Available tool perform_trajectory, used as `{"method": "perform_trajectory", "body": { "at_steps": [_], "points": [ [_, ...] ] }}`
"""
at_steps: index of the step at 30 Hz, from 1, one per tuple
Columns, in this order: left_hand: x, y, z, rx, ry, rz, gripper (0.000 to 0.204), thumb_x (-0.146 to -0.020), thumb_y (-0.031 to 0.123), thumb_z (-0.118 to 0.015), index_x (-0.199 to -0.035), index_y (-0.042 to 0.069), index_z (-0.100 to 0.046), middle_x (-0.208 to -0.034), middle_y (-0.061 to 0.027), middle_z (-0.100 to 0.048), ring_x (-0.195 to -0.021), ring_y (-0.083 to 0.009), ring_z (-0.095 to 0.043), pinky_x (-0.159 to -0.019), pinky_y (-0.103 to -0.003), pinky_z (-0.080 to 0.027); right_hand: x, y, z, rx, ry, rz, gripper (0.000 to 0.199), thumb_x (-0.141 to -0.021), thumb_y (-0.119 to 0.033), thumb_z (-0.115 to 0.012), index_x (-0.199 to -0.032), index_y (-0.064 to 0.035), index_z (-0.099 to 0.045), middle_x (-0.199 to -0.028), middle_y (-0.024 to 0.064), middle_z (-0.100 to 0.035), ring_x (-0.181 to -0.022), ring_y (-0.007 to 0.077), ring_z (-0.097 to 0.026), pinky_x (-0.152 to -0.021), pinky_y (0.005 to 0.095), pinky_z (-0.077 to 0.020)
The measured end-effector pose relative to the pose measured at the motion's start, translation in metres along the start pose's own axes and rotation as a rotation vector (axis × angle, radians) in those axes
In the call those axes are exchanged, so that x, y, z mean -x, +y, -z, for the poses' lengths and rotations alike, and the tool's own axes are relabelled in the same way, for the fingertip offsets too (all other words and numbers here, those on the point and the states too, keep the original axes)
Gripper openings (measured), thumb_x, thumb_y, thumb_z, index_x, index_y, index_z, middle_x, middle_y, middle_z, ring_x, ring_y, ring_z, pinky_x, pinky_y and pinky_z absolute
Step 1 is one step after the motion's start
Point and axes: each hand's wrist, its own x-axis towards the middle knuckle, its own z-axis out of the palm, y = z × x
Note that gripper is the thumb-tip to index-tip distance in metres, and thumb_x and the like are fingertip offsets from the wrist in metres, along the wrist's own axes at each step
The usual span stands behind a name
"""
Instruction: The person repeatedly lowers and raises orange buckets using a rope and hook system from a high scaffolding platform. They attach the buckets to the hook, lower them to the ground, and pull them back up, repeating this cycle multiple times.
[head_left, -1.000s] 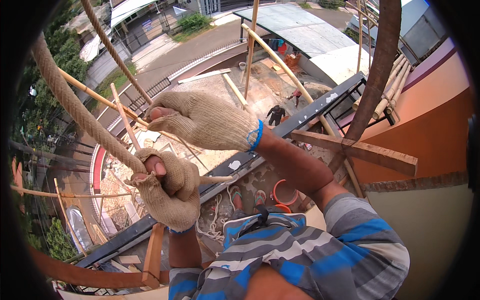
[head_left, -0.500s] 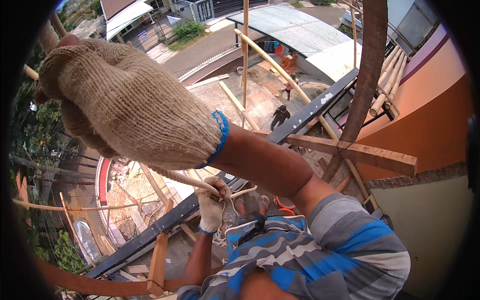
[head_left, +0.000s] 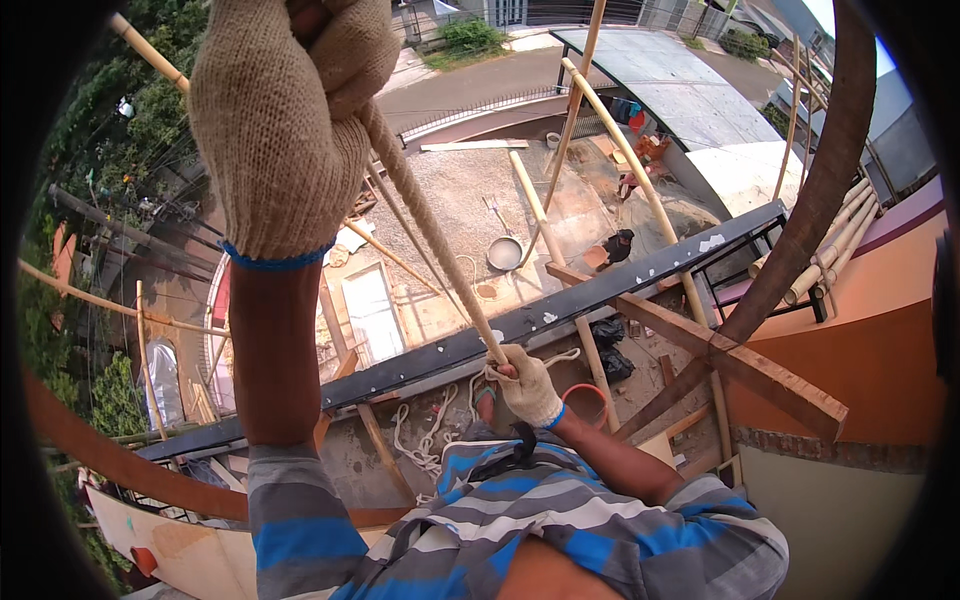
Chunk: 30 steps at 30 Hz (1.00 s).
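Observation:
Both my hands wear knitted cream gloves with blue cuffs. My left hand (head_left: 285, 120) is raised high, close to the camera, with its fingers closed around a thick pale rope (head_left: 430, 225). The rope slants down from there to my right hand (head_left: 527, 385), which grips it low in front of my body. A short length of rope sticks out past the right hand. Loose rope lies in loops on the floor by my feet. The upper end of the rope above my left hand is out of view.
A dark beam (head_left: 560, 312) crosses in front of me, with a drop to the yard beyond. Timber braces (head_left: 740, 370) and bamboo poles (head_left: 625, 155) stand around. A red bucket (head_left: 585, 405) sits near my feet. Below is a person in dark clothing (head_left: 619, 246).
My right hand has come down from high up to waist level, while my left hand has risen from low to high on the rope. The view has shifted.

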Motion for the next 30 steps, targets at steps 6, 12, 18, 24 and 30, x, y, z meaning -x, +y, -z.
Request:
{"method": "perform_trajectory", "body": {
  "at_steps": [6, 12, 18, 24, 30],
  "points": [
    [0.124, -0.095, 0.012, -0.147, 0.413, -0.022, 0.03, -0.111, 0.037, -0.051, -0.115, 0.008, -0.053, -0.079, 0.0031, -0.045, -0.058, -0.0047, -0.036, -0.048, -0.023, -0.027, -0.074, -0.018, 0.027, 0.126, -0.038, -0.054, 0.051, -0.1, -0.025, -0.058, -0.147, -0.0073, -0.051, -0.137, 0.0209, -0.061, -0.127, 0.038, -0.061, -0.106, 0.0436, -0.0482],
    [0.269, -0.181, 0.003, -0.185, 0.423, 0.133, 0.023, -0.111, 0.031, -0.049, -0.118, 0.009, -0.048, -0.086, 0.0023, -0.051, -0.068, -0.0069, -0.047, -0.058, -0.023, -0.039, -0.226, -0.266, 0.029, -0.403, -0.424, 0.802, 0.03, -0.105, -0.024, -0.061, -0.127, -0.0028, -0.063, -0.117, 0.0074, -0.072, -0.103, 0.0198, -0.072, -0.09, 0.0327, -0.0563],
    [0.39, -0.26, 0.046, -0.46, 0.303, 0.409, 0.023, -0.112, 0.028, -0.045, -0.12, 0.006, -0.048, -0.091, -0.0003, -0.048, -0.072, -0.0076, -0.043, -0.062, -0.025, -0.041, -0.205, -0.284, 0.021, -0.355, -0.17, 0.71, 0.028, -0.104, -0.02, -0.063, -0.125, -0.0028, -0.062, -0.111, 0.0072, -0.071, -0.097, 0.0182, -0.069, -0.085, 0.0321, -0.0549],
    [0.337, -0.185, 0.106, -0.739, 0.2, 0.569, 0.042, -0.11, 0.026, -0.037, -0.136, 0.002, -0.058, -0.113, -0.0103, -0.066, -0.104, -0.0171, -0.062, -0.097, -0.032, -0.049, -0.166, -0.23, 0.002, -0.314, 0.034, 0.54, 0.026, -0.102, -0.017, -0.064, -0.123, -0.0029, -0.061, -0.105, 0.0071, -0.069, -0.091, 0.0166, -0.066, -0.081, 0.0315, -0.0534],
    [0.077, -0.045, 0.024, -0.175, -0.072, 0.006, 0.051, -0.111, 0.043, -0.042, -0.137, 0.0, -0.052, -0.12, -0.0133, -0.065, -0.109, -0.0216, -0.064, -0.1, -0.038, -0.05, -0.09, -0.093, -0.011, -0.2, 0.137, 0.075, 0.021, -0.101, -0.012, -0.065, -0.119, -0.0031, -0.06, -0.094, 0.0067, -0.066, -0.084, 0.016, -0.064, -0.076, 0.0311, -0.0514]
  ]
}}
